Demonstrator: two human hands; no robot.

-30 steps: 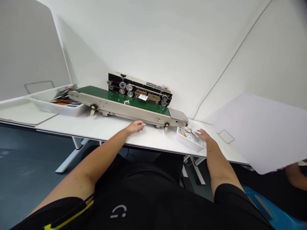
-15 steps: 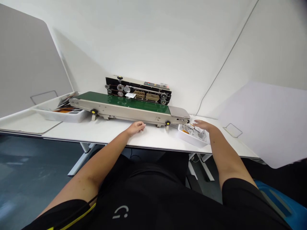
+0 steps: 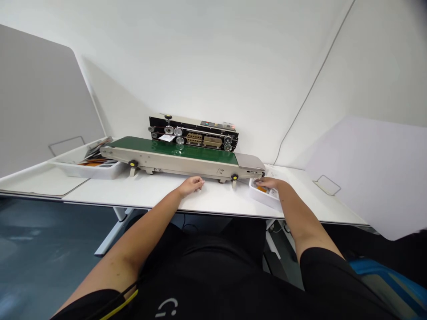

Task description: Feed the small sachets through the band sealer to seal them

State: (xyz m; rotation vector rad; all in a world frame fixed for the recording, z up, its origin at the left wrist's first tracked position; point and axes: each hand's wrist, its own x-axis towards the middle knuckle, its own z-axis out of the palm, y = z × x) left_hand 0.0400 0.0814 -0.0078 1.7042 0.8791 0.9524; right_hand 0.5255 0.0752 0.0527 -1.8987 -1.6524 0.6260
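Right hand [image 3: 268,182]: palm down in our small white tray [image 3: 267,201], fingers on the packets [image 3: 264,190]; whether it grips, we cannot tell. Packets: small, white and orange, loose in the tray beside the right end of the conveyor [image 3: 176,153]. Left hand [image 3: 191,184]: released, resting on the table [image 3: 213,199]. Since half a second ago, we note the right hand nearer the conveyor and the pouch [image 3: 166,138] on the belt further left.

Green conveyor belt [image 3: 173,149], beige machine frame [image 3: 187,162], white table [image 3: 213,200], white tray [image 3: 265,198], black shirt [image 3: 207,280]
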